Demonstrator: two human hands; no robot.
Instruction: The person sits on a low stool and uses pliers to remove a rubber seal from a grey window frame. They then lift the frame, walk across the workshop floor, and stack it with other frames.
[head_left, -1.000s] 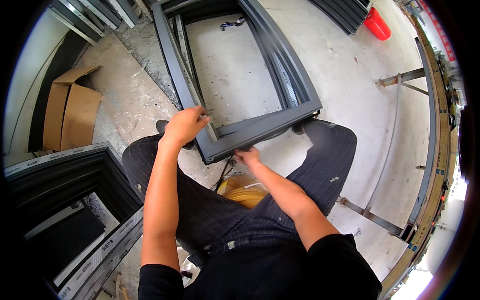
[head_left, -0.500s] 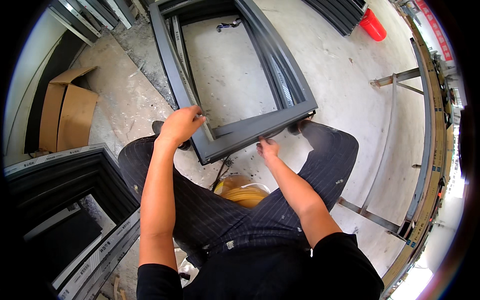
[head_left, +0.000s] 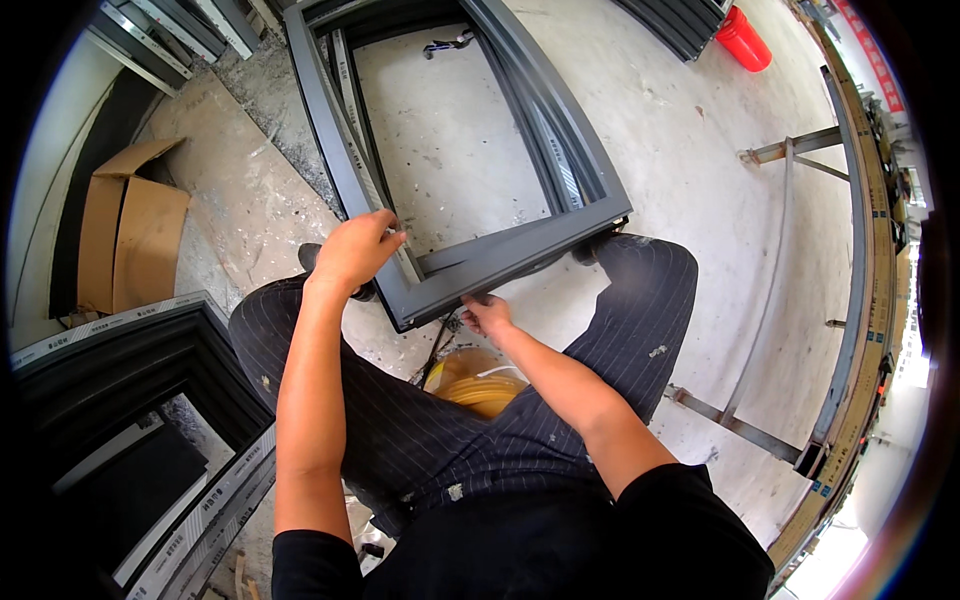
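One view, head camera.
Frame: grey window frame point(head_left: 470, 150) laid flat on the concrete floor point(head_left: 700, 180), long axis running away from the knees.
Left hand point(head_left: 352, 250): fingers curled over the left rail; nearer.
Right hand point(head_left: 487, 315): fingers pressed to the near rail's edge; grip not discernible.
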